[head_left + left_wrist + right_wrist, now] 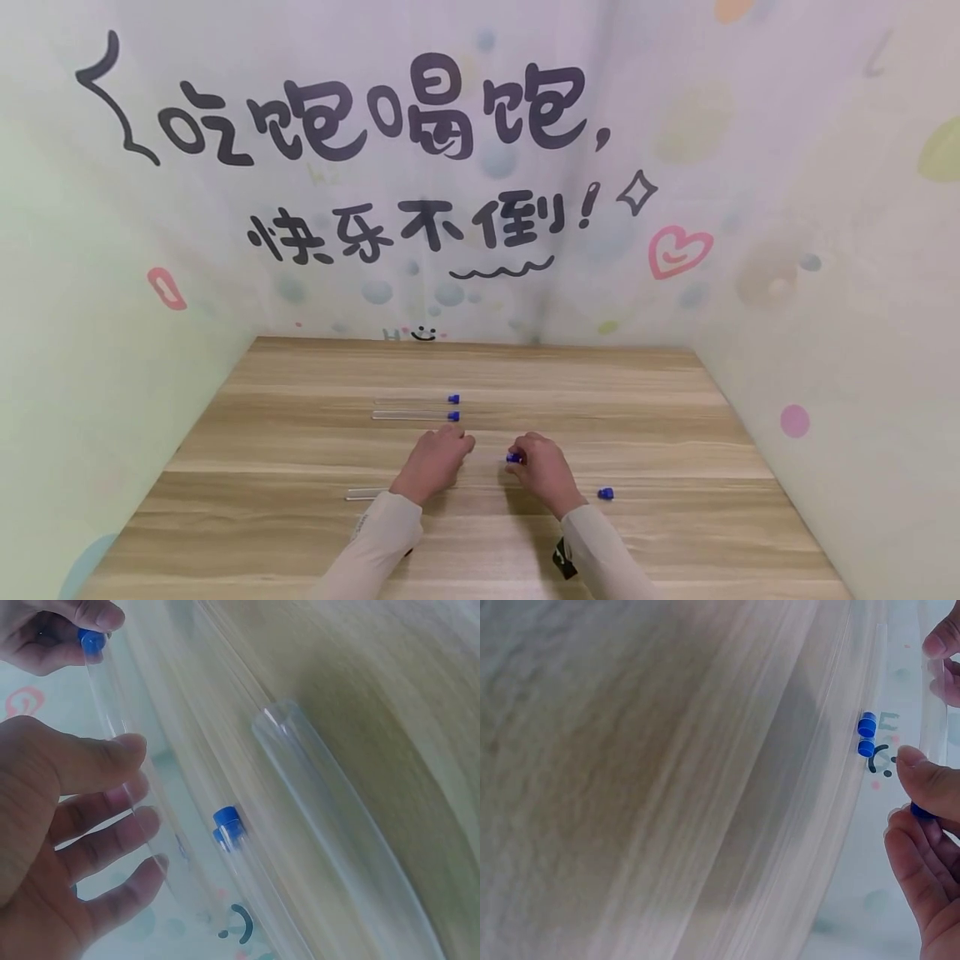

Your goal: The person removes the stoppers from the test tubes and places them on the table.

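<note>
My left hand (437, 458) holds a clear plastic test tube (107, 697) across its fingers, thumb on the near side, as the left wrist view shows. At the tube's end a blue cap (513, 457) is pinched between thumb and fingers of my right hand (543, 471). In the left wrist view this cap sits right at the tube's mouth, above the table. Beneath my left forearm lies an uncapped clear tube (337, 825), partly hidden by the sleeve in the head view. A loose blue cap (606, 493) rests on the table to the right of my right hand.
Two tubes with blue caps (453, 416) lie side by side farther back on the wood-grain table (600, 383). A small black object (562, 560) is partly covered by the right sleeve. Printed fabric walls (487, 308) enclose the table at the back and sides.
</note>
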The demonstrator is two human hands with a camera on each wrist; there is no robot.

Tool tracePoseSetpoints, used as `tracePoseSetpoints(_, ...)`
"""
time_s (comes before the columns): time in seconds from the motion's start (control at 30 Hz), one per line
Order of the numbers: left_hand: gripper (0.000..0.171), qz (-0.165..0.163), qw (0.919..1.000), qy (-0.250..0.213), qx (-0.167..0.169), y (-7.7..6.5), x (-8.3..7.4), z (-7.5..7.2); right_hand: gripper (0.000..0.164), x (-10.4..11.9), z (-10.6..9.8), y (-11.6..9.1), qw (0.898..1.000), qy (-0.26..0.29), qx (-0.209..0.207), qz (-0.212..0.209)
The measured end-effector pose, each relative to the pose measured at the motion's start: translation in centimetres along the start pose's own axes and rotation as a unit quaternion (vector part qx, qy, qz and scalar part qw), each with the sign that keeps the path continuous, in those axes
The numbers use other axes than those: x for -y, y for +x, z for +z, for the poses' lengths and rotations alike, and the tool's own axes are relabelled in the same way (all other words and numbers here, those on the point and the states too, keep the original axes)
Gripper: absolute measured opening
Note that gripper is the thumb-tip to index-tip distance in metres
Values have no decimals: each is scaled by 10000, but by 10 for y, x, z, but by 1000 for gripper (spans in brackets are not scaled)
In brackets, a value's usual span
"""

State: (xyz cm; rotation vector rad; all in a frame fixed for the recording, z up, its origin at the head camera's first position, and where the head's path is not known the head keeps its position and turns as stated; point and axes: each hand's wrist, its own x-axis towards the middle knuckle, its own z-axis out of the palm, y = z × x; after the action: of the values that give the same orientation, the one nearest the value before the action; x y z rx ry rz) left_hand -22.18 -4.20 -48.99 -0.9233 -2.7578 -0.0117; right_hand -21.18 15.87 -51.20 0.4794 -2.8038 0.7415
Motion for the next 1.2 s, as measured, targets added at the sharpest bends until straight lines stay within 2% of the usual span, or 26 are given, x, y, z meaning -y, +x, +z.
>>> tracePoseSetpoints(0.37, 11, -42, 9999, 45, 83, -1, -2, -4, 14, -4, 1, 3, 10000, -35, -15, -30)
tracePoseSetpoints(0.87, 11, -58, 9998, 204, -66, -1, 3, -2, 15, -3, 2, 0, 9997, 8, 61, -226)
tracePoseSetpoints(1.03, 13, -68, 9994, 91, -320, -2, 8, 1, 26, -3, -2, 1, 9998, 99, 109, -118)
tracePoseSetpoints(1.2, 13, -95, 9985, 59, -532, -2, 14, 1, 20, -11, -8, 2, 9999, -45, -12, -94)
